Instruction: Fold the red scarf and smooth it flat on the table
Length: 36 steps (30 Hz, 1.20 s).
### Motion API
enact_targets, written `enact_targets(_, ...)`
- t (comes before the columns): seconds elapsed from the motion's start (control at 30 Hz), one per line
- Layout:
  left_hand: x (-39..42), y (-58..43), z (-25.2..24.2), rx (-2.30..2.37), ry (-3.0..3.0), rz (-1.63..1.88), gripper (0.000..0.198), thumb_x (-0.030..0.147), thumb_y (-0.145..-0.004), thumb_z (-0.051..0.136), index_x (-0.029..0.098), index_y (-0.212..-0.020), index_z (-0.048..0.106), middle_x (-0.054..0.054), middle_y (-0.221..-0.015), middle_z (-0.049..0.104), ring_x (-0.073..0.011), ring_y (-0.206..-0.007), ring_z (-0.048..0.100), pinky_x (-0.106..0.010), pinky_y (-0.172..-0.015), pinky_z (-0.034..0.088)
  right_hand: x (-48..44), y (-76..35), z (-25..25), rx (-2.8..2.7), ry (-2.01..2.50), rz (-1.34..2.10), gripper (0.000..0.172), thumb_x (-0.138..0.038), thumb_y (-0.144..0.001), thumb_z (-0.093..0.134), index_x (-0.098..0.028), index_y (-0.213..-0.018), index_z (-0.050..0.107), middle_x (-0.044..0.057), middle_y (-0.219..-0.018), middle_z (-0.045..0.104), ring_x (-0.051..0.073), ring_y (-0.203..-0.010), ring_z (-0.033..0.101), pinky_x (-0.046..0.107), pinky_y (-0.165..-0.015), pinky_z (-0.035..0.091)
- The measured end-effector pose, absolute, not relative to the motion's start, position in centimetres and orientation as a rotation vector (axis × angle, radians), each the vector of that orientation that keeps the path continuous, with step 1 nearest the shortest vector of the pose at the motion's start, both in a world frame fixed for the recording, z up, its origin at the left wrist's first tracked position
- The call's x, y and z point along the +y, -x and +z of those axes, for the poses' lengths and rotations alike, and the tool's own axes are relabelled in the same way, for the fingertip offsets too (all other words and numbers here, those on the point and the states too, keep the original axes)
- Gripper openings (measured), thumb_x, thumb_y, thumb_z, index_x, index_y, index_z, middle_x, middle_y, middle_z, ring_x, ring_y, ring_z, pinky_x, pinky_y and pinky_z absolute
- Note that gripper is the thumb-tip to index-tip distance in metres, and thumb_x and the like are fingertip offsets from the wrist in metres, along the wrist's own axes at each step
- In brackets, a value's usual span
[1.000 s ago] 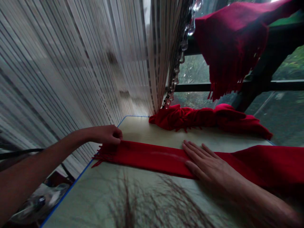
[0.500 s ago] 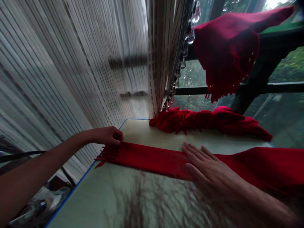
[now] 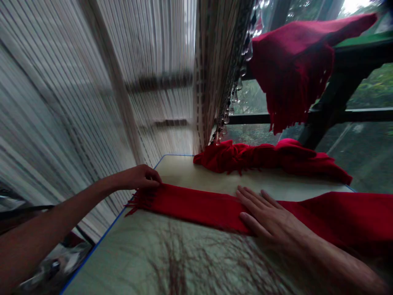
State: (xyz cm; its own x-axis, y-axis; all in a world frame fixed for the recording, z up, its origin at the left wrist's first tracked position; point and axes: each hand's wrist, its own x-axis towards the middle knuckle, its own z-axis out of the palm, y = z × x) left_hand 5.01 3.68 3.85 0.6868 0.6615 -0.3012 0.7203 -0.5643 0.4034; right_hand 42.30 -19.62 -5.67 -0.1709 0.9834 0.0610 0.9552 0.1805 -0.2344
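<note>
A long red scarf lies folded in a strip across the pale table, its fringe pointing left over the blue-edged side. My left hand pinches the scarf's far edge close to the fringe, thumb and fingers pressed together. Flat on the middle of the strip rests my right hand, fingers stretched out toward the far left. Beyond it the scarf widens and runs out of view at the right. Strands of hair blur the near part of the table.
A crumpled red cloth lies along the table's far edge. Another fringed red scarf hangs in front of the window at upper right. String curtains with glass drops fall at the left and back. Plastic bags sit below the table, left.
The string curtain has swayed, with a darker fold now showing at its middle. My left hand has shifted very slightly right; my right hand stays flat on the scarf.
</note>
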Motion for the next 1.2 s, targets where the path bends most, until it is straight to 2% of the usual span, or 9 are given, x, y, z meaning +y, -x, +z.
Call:
enact_targets(0.27, 3.8, -4.3, 3.8, 1.164, -2.607, -0.092, 0.038, 0.049, -0.086, 0.059, 0.02, -0.101, 0.078, -0.001, -0.087, 0.077, -0.0179, -0.079, 0.069, -0.023, -0.069, 0.048, -19.6, -42.4, -5.7, -2.287, 1.9, 0.199, 0.067, -0.056, -0.106, 0.019, -0.018, -0.162, 0.021, 0.007, -0.169, 0.018, 0.026, -0.157, 0.014, 0.058, -0.127, 0.008)
enact_targets(0.47, 3.9, -3.8, 3.7, 1.214, -2.844, -0.169, 0.025, 0.042, -0.087, 0.06, 0.028, -0.1, 0.077, 0.002, -0.096, 0.075, -0.0185, -0.091, 0.069, -0.024, -0.078, 0.044, -19.7, -42.1, -5.3, -2.292, 1.935, 0.227, 0.068, -0.058, -0.106, 0.018, -0.019, -0.162, 0.018, 0.005, -0.169, 0.014, 0.024, -0.158, 0.012, 0.057, -0.127, 0.007)
enact_targets(0.63, 4.7, -2.0, 4.2, 1.315, -2.954, -0.234, 0.022, 0.037, -0.088, 0.059, 0.027, -0.095, 0.077, -0.002, -0.103, 0.075, -0.0232, -0.097, 0.068, -0.029, -0.082, 0.044, -19.6, -42.2, -5.7, -2.259, 1.9, 0.22, 0.067, -0.058, -0.106, 0.023, -0.021, -0.162, 0.023, 0.005, -0.169, 0.018, 0.026, -0.157, 0.014, 0.057, -0.128, 0.008)
enact_targets(0.73, 4.7, -1.0, 4.8, 1.441, -2.947, -0.201, 0.027, 0.032, -0.087, 0.057, 0.023, -0.103, 0.076, -0.007, -0.107, 0.076, -0.0264, -0.1, 0.069, -0.032, -0.084, 0.046, -19.5, -42.2, -5.9, -2.244, 1.902, 0.204, 0.066, -0.058, -0.106, 0.023, -0.021, -0.161, 0.025, 0.006, -0.169, 0.02, 0.026, -0.157, 0.016, 0.056, -0.128, 0.009)
enact_targets(0.87, 1.6, -1.9, 4.7, 1.303, -2.906, -0.132, 0.032, 0.037, -0.096, 0.048, 0.025, -0.111, 0.073, -0.002, -0.104, 0.076, -0.0185, -0.094, 0.07, -0.025, -0.083, 0.049, -19.4, -42.2, -6.0, -2.223, 1.891, 0.21, 0.067, -0.06, -0.106, 0.024, -0.022, -0.161, 0.029, 0.005, -0.169, 0.022, 0.028, -0.157, 0.018, 0.055, -0.128, 0.01)
enact_targets(0.97, -1.6, -2.8, 3.5, 0.964, -2.793, -0.012, 0.03, 0.024, -0.094, 0.044, 0.024, -0.105, 0.073, 0.001, -0.105, 0.074, -0.0146, -0.096, 0.069, -0.021, -0.088, 0.049, -19.4, -42.2, -6.1, -2.207, 1.878, 0.206, 0.068, -0.061, -0.105, 0.026, -0.022, -0.16, 0.031, 0.005, -0.168, 0.024, 0.029, -0.156, 0.019, 0.056, -0.128, 0.01)
enact_targets(1.03, -2.6, -2.1, 2.7, 0.908, -2.804, 0.046, 0.033, 0.017, -0.09, 0.043, 0.023, -0.104, 0.072, -0.002, -0.111, 0.072, -0.0161, -0.101, 0.067, -0.023, -0.092, 0.049, -19.4, -42.3, -6.2, -2.224, 1.872, 0.205, 0.068, -0.06, -0.105, 0.025, -0.021, -0.161, 0.029, 0.006, -0.168, 0.023, 0.029, -0.156, 0.019, 0.057, -0.128, 0.011)
enact_targets(1.1, -2.4, -0.4, 2.3, 1.063, -2.898, 0.063, 0.035, 0.016, -0.089, 0.042, 0.022, -0.106, 0.072, -0.005, -0.113, 0.071, -0.0198, -0.102, 0.067, -0.029, -0.093, 0.05, -19.4, -42.4, -6.3, -2.237, 1.873, 0.201, 0.068, -0.06, -0.106, 0.024, -0.021, -0.161, 0.028, 0.005, -0.168, 0.021, 0.029, -0.156, 0.018, 0.056, -0.128, 0.01)
enact_targets(1.2, -1.4, 2.3, 2.5, 1.331, -2.967, 0.092, 0.036, 0.017, -0.089, 0.041, 0.02, -0.101, 0.075, -0.009, -0.106, 0.07, -0.0247, -0.098, 0.067, -0.037, -0.093, 0.051, -19.4, -42.4, -6.4, -2.23, 1.876, 0.2, 0.068, -0.061, -0.105, 0.022, -0.022, -0.161, 0.027, 0.003, -0.168, 0.02, 0.028, -0.156, 0.016, 0.054, -0.128, 0.009)
